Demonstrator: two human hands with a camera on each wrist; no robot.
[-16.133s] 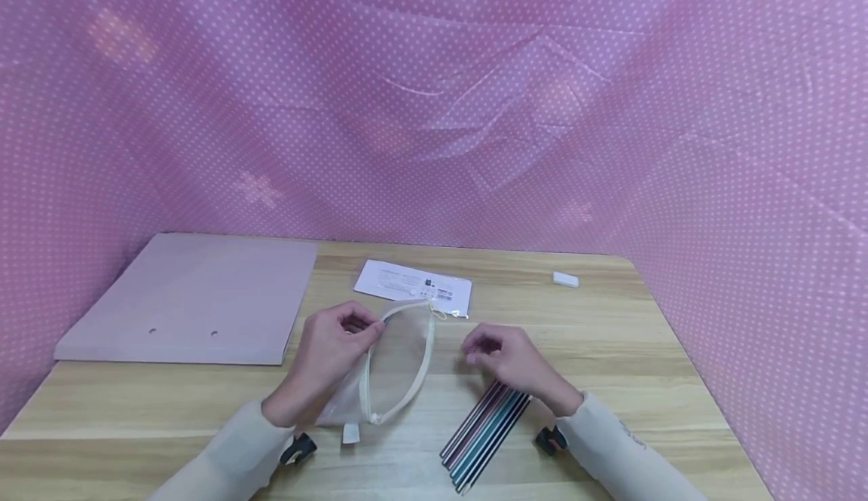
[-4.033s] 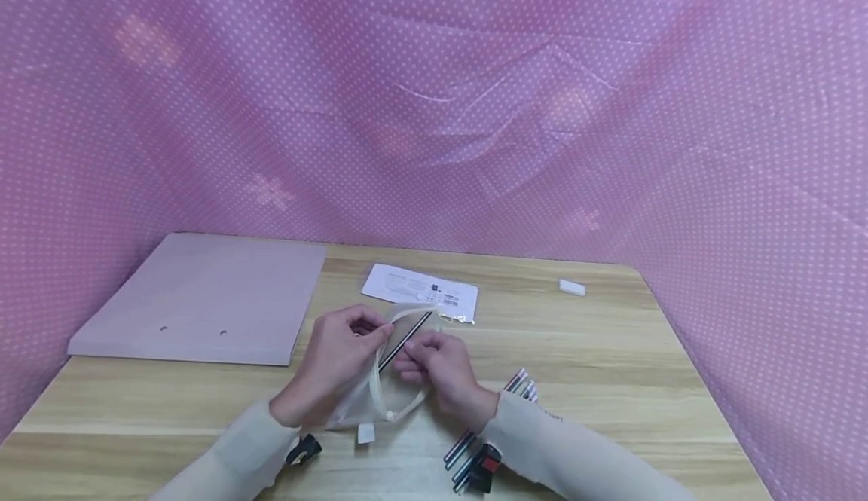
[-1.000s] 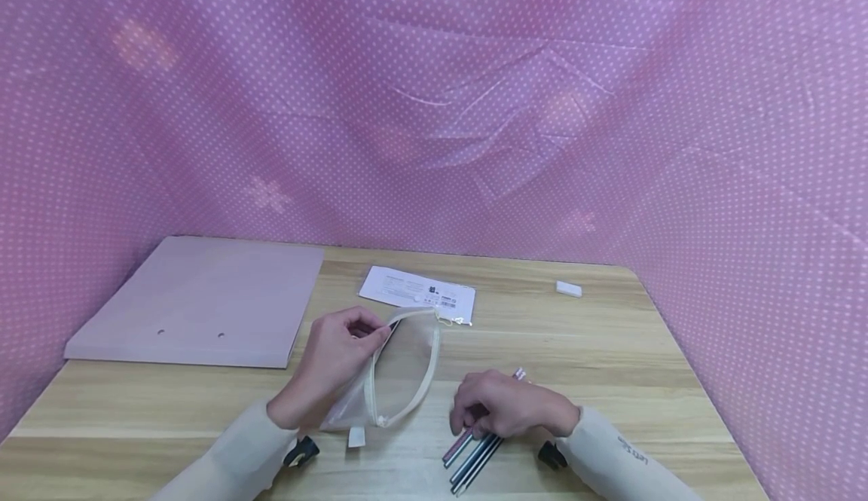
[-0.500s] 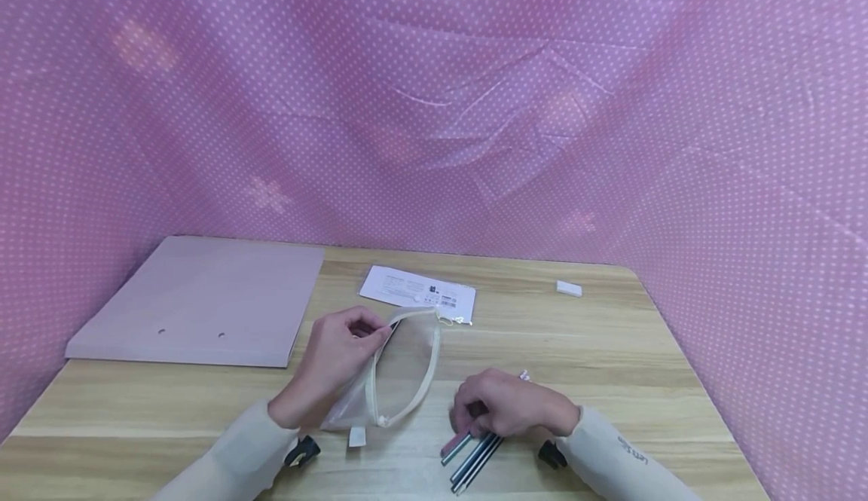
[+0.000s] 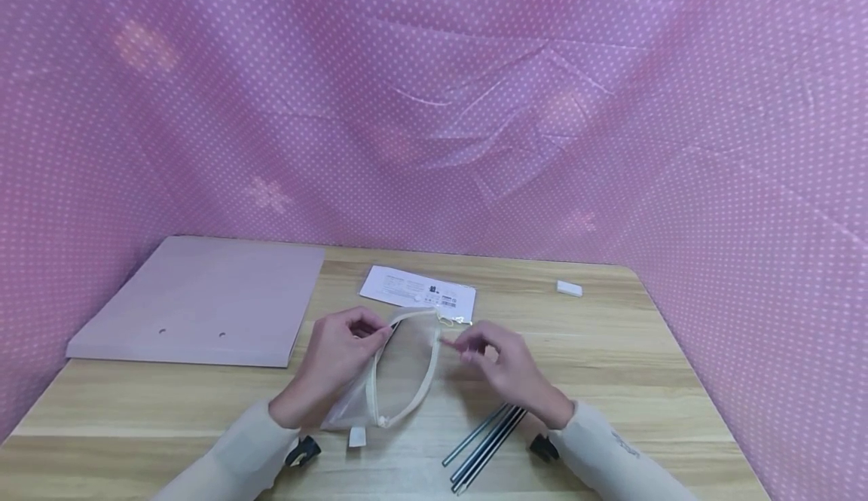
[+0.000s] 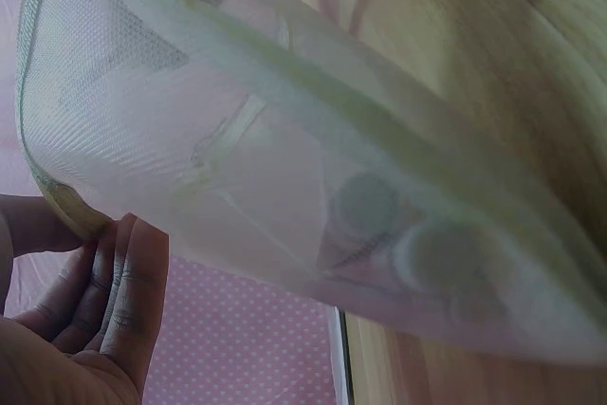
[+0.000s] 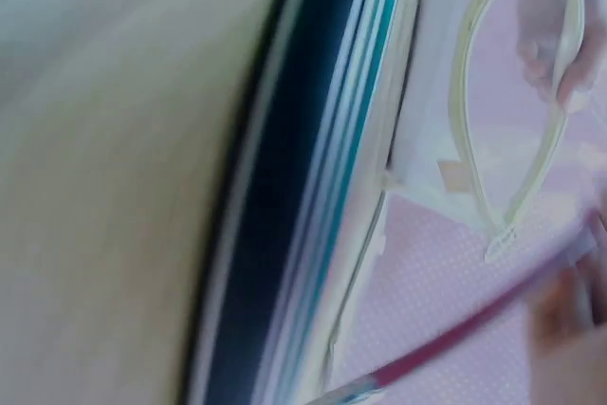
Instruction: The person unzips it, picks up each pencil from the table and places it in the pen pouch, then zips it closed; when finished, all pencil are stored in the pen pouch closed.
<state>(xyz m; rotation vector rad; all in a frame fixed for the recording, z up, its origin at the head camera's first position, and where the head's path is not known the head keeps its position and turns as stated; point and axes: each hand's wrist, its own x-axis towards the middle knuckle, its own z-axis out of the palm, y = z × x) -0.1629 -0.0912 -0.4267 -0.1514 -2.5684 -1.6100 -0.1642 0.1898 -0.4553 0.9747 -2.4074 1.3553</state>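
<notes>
Lifted from the loose pencils (image 5: 483, 447) on the table (image 5: 610, 365), the right hand (image 5: 505, 362) I follow pinches a reddish pencil (image 7: 455, 334) beside the pouch (image 5: 350, 409); the left hand (image 5: 342, 350) pinches the pouch's rim (image 5: 430, 371), seemingly to keep it gaping.

My mesh pouch (image 5: 403, 369) is milky white, its zip edging (image 7: 457, 92) cream. The pencil (image 7: 455, 334) I pinch is dark red; the other pencils (image 5: 483, 448) are teal and blackish. My sleeves (image 5: 224, 448) are cream, the table (image 5: 597, 350) pale woodgrain, the folder (image 5: 203, 297) mauve, the cloth (image 5: 434, 147) pink-purple with white dots.
</notes>
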